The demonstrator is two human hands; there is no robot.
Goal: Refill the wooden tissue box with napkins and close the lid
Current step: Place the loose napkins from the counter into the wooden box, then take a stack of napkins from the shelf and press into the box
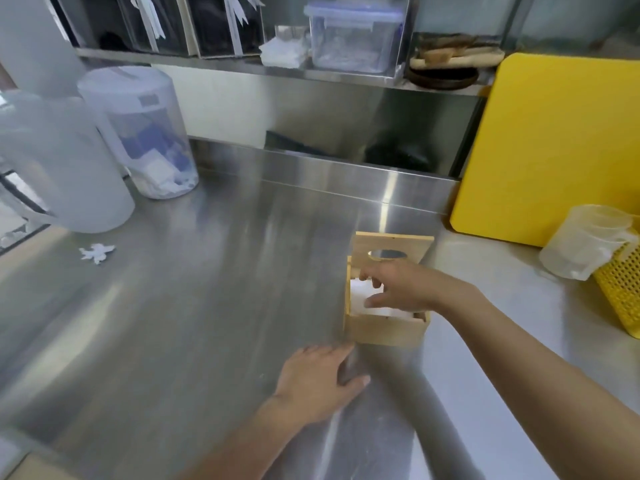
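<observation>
The wooden tissue box (388,329) stands on the steel counter, right of centre. Its lid (391,247), with an oval hole, is swung up at the back. White napkins (360,296) lie inside the box. My right hand (398,285) reaches over the open top, fingers spread and pointing down onto the napkins, holding nothing that I can see. My left hand (318,379) rests flat on the counter just in front of the box's near left corner, fingers apart and empty.
Steel counter (207,289). Two translucent plastic tubs (149,133) stand at the back left, with a crumpled paper scrap (97,252) nearby. A yellow cutting board (561,143) leans at the right, beside a yellow perforated basket (620,289) and a plastic cup (588,240). A shelf above holds a clear container (353,32).
</observation>
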